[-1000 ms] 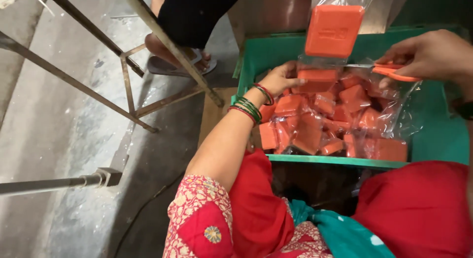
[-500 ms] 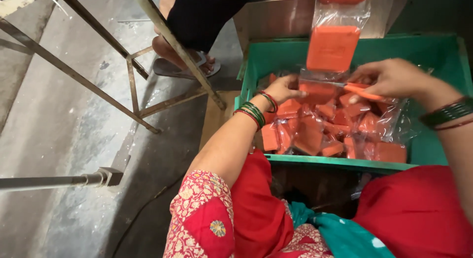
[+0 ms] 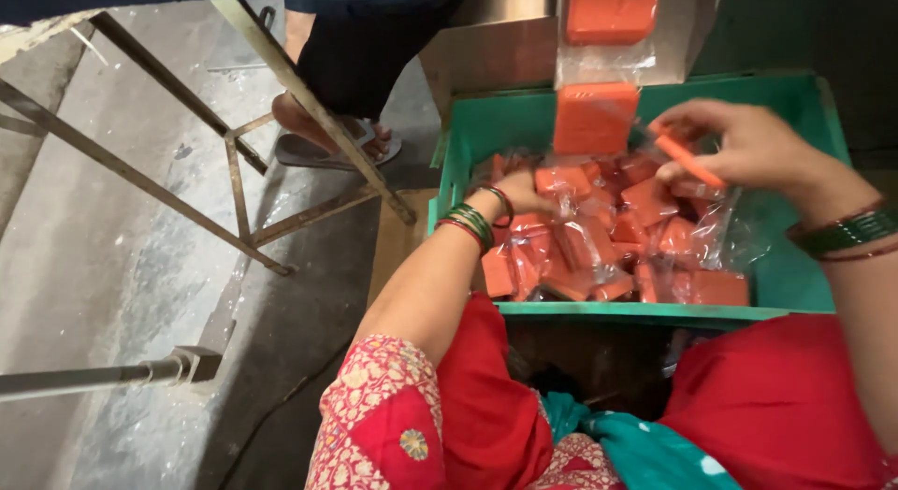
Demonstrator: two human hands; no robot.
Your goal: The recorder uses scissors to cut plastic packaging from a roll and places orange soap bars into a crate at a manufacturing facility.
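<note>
Your left hand [image 3: 526,189] reaches down into the green crate [image 3: 795,294], fingers closed on a wrapped orange bar [image 3: 563,180] atop the pile. Your right hand [image 3: 744,146] hovers at the far right, fingers pinching orange-handled scissors [image 3: 687,161] near the hanging strip of bars [image 3: 596,116].

A crate [image 3: 786,298] sits in front of the person's knees, its near rim just beyond them. Wrapped bars [image 3: 599,247] lie heaped inside it, mostly toward the near and left walls. The left hand [image 3: 524,189] rests on the heap near the left wall; the right hand [image 3: 748,149] hangs over the right half. A strip of wrapped bars [image 3: 596,116] hangs down over the far wall. Left of the crate, on the floor [image 3: 112,266], stands a metal frame [image 3: 234,172], with another person's sandalled foot [image 3: 327,135] behind it.
</note>
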